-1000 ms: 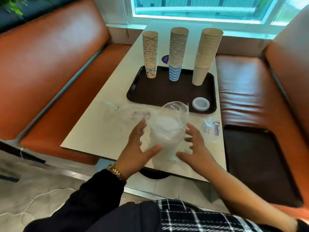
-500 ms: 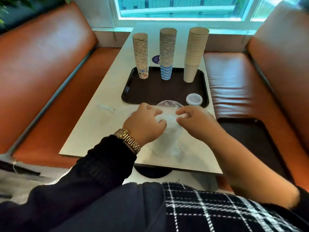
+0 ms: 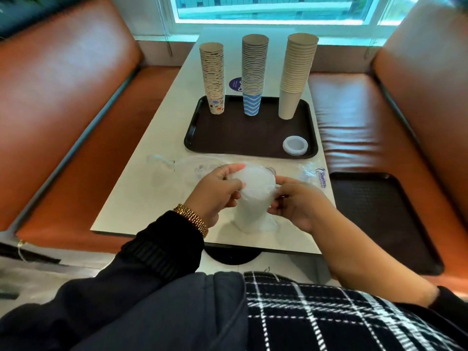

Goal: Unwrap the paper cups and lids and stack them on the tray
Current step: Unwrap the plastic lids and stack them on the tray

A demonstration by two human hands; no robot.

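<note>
- Standing upright near the tabletop's near edge, a wrapped stack of white lids point(image 3: 254, 198) is being held in its clear plastic sleeve between both hands.
- The sleeve's upper left side is being pinched by the left hand point(image 3: 217, 193), its fingers curled onto the plastic and a ring being worn on one of them.
- The sleeve's right side is being gripped by the right hand point(image 3: 297, 201), thumb and fingers closed on the film.
- A gold watch point(image 3: 193, 219) is being worn on the left wrist, just above a dark sleeve point(image 3: 162, 249).
- Empty plastic wrappers are being left flat on the tabletop: one crumpled clear wrapper point(image 3: 174, 171) to the left of the hands, and a printed wrapper point(image 3: 314, 174) by the right edge.
- A brown tray point(image 3: 243, 138) is being kept at the middle of the white table point(image 3: 141, 193), beyond the hands.
- Three tall stacks are being carried along the tray's far edge: a patterned cup stack point(image 3: 214, 77) at the left, a blue zigzag cup stack point(image 3: 254, 74) in the middle, and a plain beige cup stack point(image 3: 295, 74) at the right.
- A short pile of unwrapped lids point(image 3: 295, 145) is being carried in the tray's near right corner.
- A second dark tray point(image 3: 379, 216) is being kept on the orange bench seat point(image 3: 354, 117) to the right of the table.
</note>
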